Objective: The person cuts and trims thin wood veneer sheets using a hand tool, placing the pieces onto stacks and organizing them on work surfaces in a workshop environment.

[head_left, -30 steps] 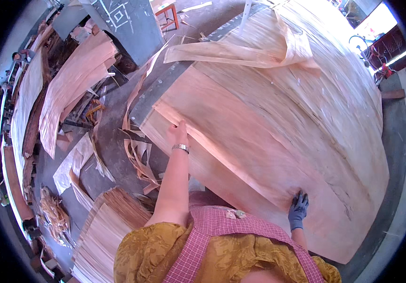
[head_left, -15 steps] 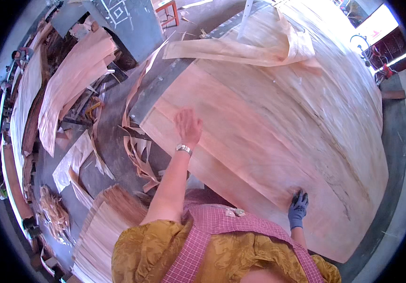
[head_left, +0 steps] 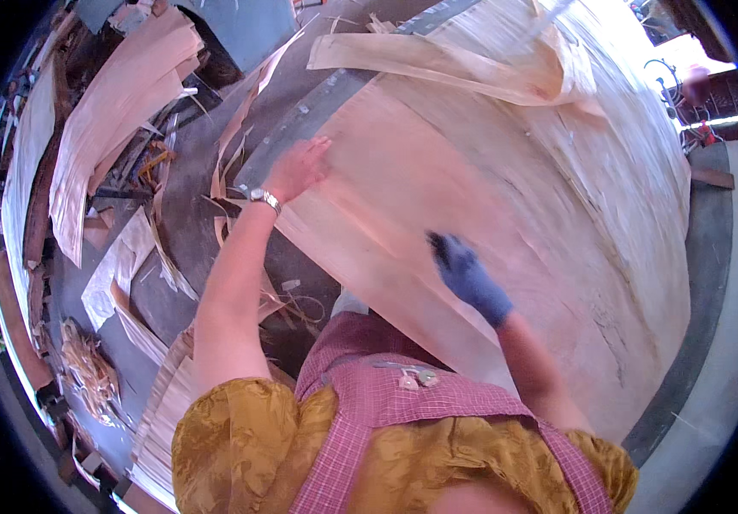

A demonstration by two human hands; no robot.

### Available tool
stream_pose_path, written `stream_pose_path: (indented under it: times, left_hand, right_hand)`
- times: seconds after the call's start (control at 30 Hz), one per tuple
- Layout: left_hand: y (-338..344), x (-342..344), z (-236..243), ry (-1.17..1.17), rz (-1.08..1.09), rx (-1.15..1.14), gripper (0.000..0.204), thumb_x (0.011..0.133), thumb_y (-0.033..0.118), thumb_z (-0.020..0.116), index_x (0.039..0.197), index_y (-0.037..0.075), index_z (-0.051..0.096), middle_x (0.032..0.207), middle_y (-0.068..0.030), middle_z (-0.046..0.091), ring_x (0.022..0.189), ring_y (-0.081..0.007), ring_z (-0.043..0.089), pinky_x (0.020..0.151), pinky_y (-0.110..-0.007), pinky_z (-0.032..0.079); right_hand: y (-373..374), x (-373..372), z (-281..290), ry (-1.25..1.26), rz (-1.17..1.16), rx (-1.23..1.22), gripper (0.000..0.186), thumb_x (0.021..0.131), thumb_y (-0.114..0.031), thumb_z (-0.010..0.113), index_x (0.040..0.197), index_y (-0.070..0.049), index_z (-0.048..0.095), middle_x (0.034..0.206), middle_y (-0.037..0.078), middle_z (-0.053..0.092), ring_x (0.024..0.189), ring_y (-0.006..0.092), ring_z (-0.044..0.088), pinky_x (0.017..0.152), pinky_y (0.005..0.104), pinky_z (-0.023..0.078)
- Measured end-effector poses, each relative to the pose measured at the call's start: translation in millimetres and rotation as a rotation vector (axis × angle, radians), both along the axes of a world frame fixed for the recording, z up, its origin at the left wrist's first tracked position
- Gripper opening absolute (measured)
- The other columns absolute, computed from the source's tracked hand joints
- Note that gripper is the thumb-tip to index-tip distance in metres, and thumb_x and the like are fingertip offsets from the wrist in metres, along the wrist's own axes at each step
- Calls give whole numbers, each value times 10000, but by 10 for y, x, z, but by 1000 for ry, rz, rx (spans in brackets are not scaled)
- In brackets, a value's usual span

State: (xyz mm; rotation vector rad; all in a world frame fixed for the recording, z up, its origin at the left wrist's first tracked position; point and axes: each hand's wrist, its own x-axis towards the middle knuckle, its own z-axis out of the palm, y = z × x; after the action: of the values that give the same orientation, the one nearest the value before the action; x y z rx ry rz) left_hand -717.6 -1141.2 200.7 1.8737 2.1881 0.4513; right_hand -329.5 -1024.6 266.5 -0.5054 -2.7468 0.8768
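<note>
A broad stack of thin wood veneer sheets (head_left: 489,223) covers the table in front of me. My bare left hand (head_left: 300,167), with a metal watch (head_left: 265,200) at its wrist, is at the sheet's left corner, fingers stretched out toward the right. Over the middle of the sheet is my right hand (head_left: 465,272) in a blue-grey glove with dark fingertips. Its fingers extend forward and hold nothing that I can see; whether they touch the veneer I cannot tell. A loose, curled veneer strip (head_left: 438,73) lies across the far part of the stack.
The table's dark edge (head_left: 300,111) runs along the left of the stack. More veneer sheets (head_left: 120,111) lean over a pile at the left. Torn strips (head_left: 129,265) and a bundle of scraps (head_left: 90,368) litter the floor. Another veneer stack (head_left: 163,403) stands beside my left arm.
My left hand has moved left and away from me to the sheet's corner. My gloved right hand has gone from the near right part to the middle. The view has shifted slightly.
</note>
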Motion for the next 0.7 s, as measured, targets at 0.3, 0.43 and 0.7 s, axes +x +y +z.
stream_pose_path:
  times: [0.3, 0.43, 0.7]
  left_hand:
    - [86, -475, 238, -260, -306, -43, 941, 550, 60, 831, 1393, 95, 413, 1316, -87, 531, 1168, -302, 506, 999, -377, 447]
    - [99, -479, 222, -37, -376, 14, 813, 591, 79, 806, 1336, 102, 481, 1332, -42, 524, 1150, -254, 520, 982, -349, 469]
    - [120, -387, 230, 109, -359, -36, 664, 660, 112, 756, 1280, 93, 521, 1351, -26, 511, 1133, -231, 526, 966, -331, 491]
  right_hand:
    - [-211, -2446, -483, -297, 329, 623, 310, 895, -206, 507, 1125, 1, 480, 576, 66, 617, 446, 217, 613, 344, 426, 411]
    - [-284, -2586, -582, -270, 335, 707, 332, 892, -212, 515, 1141, 4, 478, 605, 85, 624, 439, 224, 610, 350, 425, 426]
    - [-300, -2329, -718, -245, 299, 857, 453, 853, -214, 570, 1263, -33, 505, 892, 85, 594, 514, 166, 601, 345, 378, 423]
